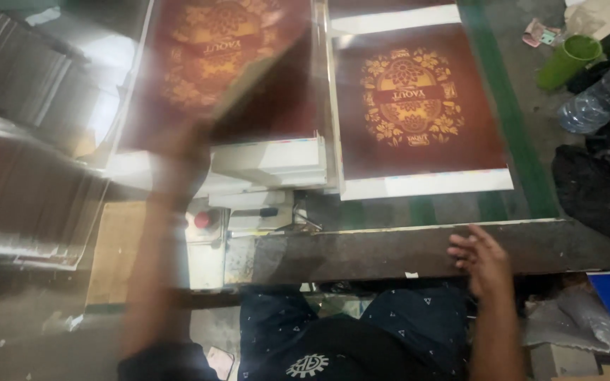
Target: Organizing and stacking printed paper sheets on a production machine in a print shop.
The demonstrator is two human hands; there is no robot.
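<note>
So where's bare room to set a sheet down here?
Free: the green table strip between the flat printed sheet and the dark ledge under the right hand. Crowded: the left stack, where the left hand lifts a blurred sheet.

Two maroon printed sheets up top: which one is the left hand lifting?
The blurred left sheet, gripped by the left hand. The sharp right sheet lies flat, untouched.

A worn dark workbench edge (390, 250) ran across the room; beyond it lay grey concrete floor (524, 92), crossed by a green stripe (510, 120), dimly lit.
</note>
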